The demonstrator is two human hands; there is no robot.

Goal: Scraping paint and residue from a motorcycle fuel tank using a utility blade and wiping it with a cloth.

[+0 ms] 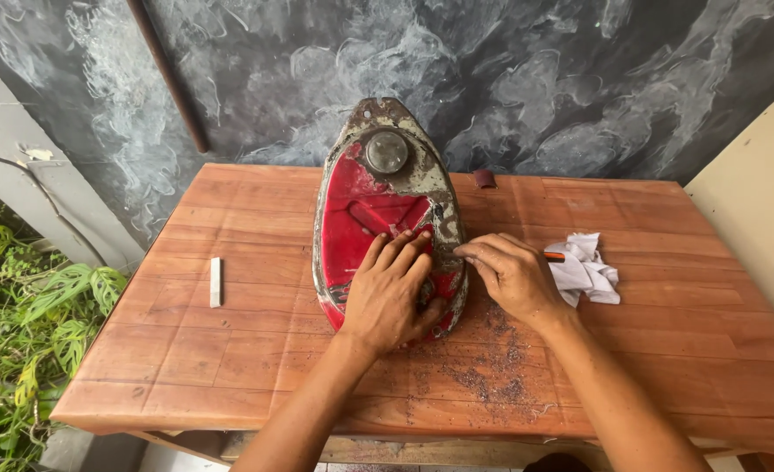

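Two bare forearms, nearest the viewer, rising from the lower edge toward the middle of a wooden counter (230,350). Left hand (391,293): laid palm-down on the near, lower end of a motorcycle fuel tank (378,210), fingers (400,249) spread flat and slightly apart over the red paint, thumb wrapped round the tank's near right edge; nothing gripped, the hand pressing on the surface. Right hand (514,275): just beside the left, at the tank's right flank, fingers drawn close together and pinched on a small tool whose orange-and-black end (554,256) sticks out toward the right; the working tip is hidden against the tank's side, so its form cannot be told. Fuel tank: one item, teardrop-shaped, lying at the centre of the counter with its narrow end away from the viewer; red paint largely worn off, grey and rust-brown bare patches along the rim, round metal filler cap (387,152) near the far end. Dark scrapings and dust (492,380): scattered on the counter near the tank's near end, below the right wrist. Crumpled white cloth (586,269): on the counter, just right of the right hand. Small white bar (216,281): on the counter, well left of the tank. Small dark reddish block (485,178): near the counter's far edge. Green leafy plants (28,332): left of the counter.
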